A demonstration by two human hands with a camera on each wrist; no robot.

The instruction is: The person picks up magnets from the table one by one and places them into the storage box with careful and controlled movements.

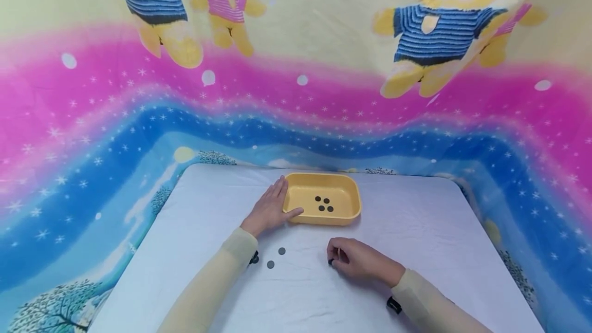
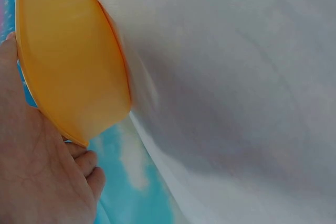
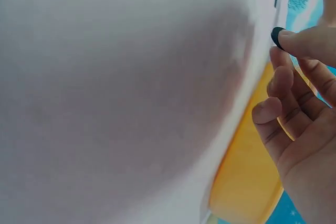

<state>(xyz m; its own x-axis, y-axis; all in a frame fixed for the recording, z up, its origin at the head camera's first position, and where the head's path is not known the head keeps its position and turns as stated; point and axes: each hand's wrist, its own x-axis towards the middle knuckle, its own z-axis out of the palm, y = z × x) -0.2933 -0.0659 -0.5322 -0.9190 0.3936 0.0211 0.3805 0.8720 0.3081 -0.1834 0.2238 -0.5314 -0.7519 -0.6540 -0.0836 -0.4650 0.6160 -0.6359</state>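
At the back of the table stands a yellow plastic tray [image 1: 296,177] with several small dark round discs [image 1: 326,201] on its floor. My left hand [image 1: 270,208] lies against the tray's left end, fingers extended along the outside and thumb over the near rim; the left wrist view has the palm [image 2: 39,166] beside the tray wall [image 2: 79,61]. In front of the tray, my right hand [image 1: 356,258] pinches one dark disc [image 3: 277,38] between thumb and fingertips, just above the cloth. Loose discs [image 1: 282,251] lie on the table between the two forearms.
A white cloth [image 1: 296,292] covers the table. Behind and along both sides hangs a printed curtain [image 1: 296,102] with bears and stars. Close to the left wrist, a dark disc [image 1: 255,259] lies by a black wrist-worn device, partly hidden.
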